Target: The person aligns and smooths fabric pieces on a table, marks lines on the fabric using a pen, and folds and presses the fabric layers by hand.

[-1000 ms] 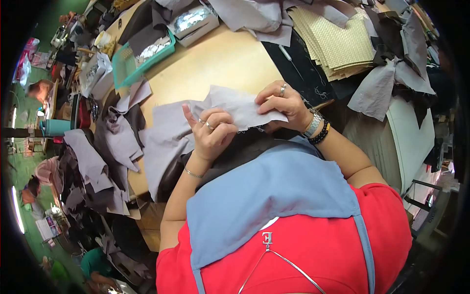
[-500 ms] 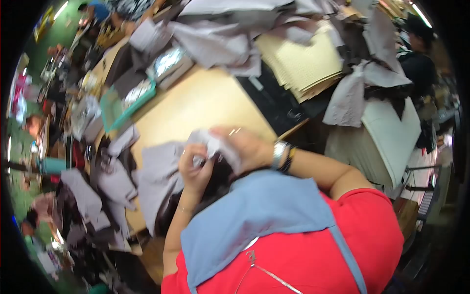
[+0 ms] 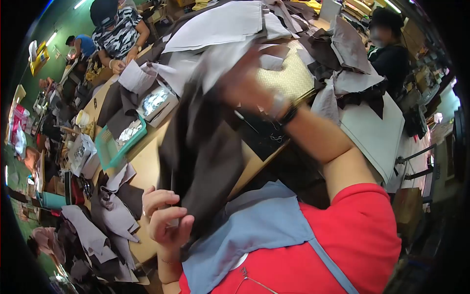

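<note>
A dark brown cloth piece with a pale lilac side (image 3: pixel 200 157) hangs over the table, blurred by motion. Raised at its upper end is my right hand (image 3: pixel 245 85), closed on the cloth, the fingers smeared. My left hand (image 3: pixel 166 215) is at the cloth's lower left edge, fingers curled and apart, palm turned up; the cloth passes beside its fingertips. Under the cloth lies the pale wooden table (image 3: pixel 149 166).
A teal tray (image 3: pixel 120 147) and a box with foil pieces (image 3: pixel 159 105) stand at left. Cloth pieces (image 3: pixel 215 24) and woven gold sheets (image 3: pixel 289 76) lie at the back. A person (image 3: pixel 117 34) works at upper left, another (image 3: pixel 389 49) at upper right.
My right hand has swung up and away with the cloth, which now hangs stretched out. My left hand has moved down and its fingers have loosened. The view has tilted up.
</note>
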Demonstrator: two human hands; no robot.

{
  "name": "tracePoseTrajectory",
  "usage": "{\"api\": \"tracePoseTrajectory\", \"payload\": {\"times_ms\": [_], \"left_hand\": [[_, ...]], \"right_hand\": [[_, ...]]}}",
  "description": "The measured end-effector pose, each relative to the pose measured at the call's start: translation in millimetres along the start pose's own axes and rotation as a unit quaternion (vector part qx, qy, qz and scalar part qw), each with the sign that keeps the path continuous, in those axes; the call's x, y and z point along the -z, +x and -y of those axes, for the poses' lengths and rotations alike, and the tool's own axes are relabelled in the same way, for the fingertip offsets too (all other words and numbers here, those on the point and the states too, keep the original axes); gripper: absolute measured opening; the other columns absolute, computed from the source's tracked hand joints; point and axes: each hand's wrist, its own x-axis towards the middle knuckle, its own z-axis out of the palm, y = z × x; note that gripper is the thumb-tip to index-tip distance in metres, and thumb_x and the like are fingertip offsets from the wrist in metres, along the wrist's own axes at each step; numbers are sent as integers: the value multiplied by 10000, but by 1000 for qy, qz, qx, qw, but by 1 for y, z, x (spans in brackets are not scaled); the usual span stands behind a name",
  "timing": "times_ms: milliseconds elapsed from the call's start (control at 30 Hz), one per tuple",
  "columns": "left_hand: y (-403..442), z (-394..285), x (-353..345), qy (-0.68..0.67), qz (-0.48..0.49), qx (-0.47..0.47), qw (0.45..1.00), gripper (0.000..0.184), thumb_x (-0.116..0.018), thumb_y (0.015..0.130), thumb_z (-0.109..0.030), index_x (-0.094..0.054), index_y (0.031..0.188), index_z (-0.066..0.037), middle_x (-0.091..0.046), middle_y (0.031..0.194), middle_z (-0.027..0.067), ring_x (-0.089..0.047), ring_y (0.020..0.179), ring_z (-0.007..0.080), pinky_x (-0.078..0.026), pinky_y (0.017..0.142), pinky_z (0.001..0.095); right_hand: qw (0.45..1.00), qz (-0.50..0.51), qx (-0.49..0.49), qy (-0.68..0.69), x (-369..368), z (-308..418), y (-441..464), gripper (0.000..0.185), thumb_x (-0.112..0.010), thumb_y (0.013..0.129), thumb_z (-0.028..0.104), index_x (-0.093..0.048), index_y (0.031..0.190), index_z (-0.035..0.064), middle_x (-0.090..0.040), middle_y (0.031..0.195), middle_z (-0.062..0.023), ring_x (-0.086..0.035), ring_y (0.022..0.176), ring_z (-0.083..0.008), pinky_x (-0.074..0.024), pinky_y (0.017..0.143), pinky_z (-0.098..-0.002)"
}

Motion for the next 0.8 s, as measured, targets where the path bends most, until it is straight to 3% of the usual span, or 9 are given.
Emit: {"api": "tracePoseTrajectory", "payload": {"times_ms": [67, 167, 333, 433, 533, 633, 667, 733, 800], "left_hand": [[-7, 8, 3, 34, -4, -34, 999, 171, -771, 780, -211, -640, 838, -118, -659, 931, 77, -634, 885, 256, -419, 986, 488], [-16, 32, -15, 10, 33, 57, 998, 159, -771, 769, -133, -646, 862, -100, -664, 965, 83, -628, 935, 257, -429, 972, 464], [-38, 70, -59, -47, 97, 182, 977, 143, -748, 802, -55, -658, 913, -48, -664, 1037, 109, -614, 984, 261, -493, 833, 370], [-52, 85, -82, -166, 135, 301, 929, 134, -745, 823, -117, -669, 916, -59, -669, 1054, 92, -604, 1023, 253, -467, 886, 387], [-58, 90, -90, 7, 172, 161, 972, 144, -731, 842, -180, -675, 909, -66, -670, 1086, 76, -593, 1051, 252, -428, 950, 406], [-59, 88, -88, -10, 173, 185, 967, 150, -716, 852, -208, -683, 911, -74, -676, 1081, 70, -583, 1069, 253, -399, 990, 410], [-59, 88, -87, -13, 171, 184, 968, 151, -718, 850, -207, -685, 914, -74, -676, 1079, 70, -582, 1072, 253, -398, 993, 409], [-60, 87, -85, -20, 173, 183, 968, 154, -720, 847, -203, -687, 921, -73, -677, 1076, 70, -581, 1077, 251, -397, 1000, 406], [-60, 86, -84, -19, 173, 182, 968, 153, -728, 836, -189, -689, 923, -69, -673, 1087, 91, -585, 1072, 269, -415, 979, 404]], "right_hand": [[989, -88, -4, -122, 78, -19, 44, 183, -621, 716, 139, -703, 878, 110, -638, 751, -147, -640, 712, -340, -522, 627, -434], [931, -169, -44, -321, 202, -51, 59, 205, -599, 747, 146, -697, 922, 103, -642, 814, -167, -637, 771, -357, -519, 671, -452], [804, -138, -194, -546, 338, -105, -11, 241, -562, 798, 156, -686, 994, 92, -648, 919, -200, -631, 870, -386, -513, 743, -483], [750, -47, -296, -590, 355, -136, -75, 264, -539, 829, 162, -680, 1038, 86, -651, 982, -219, -628, 929, -404, -510, 786, -501], [719, 63, -375, -581, 342, -167, -141, 287, -517, 859, 169, -674, 1082, 79, -655, 1045, -239, -625, 988, -421, -506, 830, -520], [715, 162, -395, -554, 308, -159, -170, 310, -494, 890, 175, -668, 1126, 73, -658, 1108, -259, -622, 1047, -439, -503, 873, -538], [703, 196, -388, -563, 301, -146, -164, 314, -482, 911, 208, -638, 1172, 129, -667, 1108, -237, -620, 1061, -440, -501, 885, -540], [690, 239, -421, -539, 290, -124, -135, 290, -562, 888, 205, -635, 1088, 9, -661, 1064, -284, -623, 1029, -456, -499, 875, -533], [625, 312, -402, -592, 263, -72, -95, 534, -739, 798, 303, -572, 1212, 9, -675, 1080, -243, -650, 1011, -409, -529, 845, -495]]}}
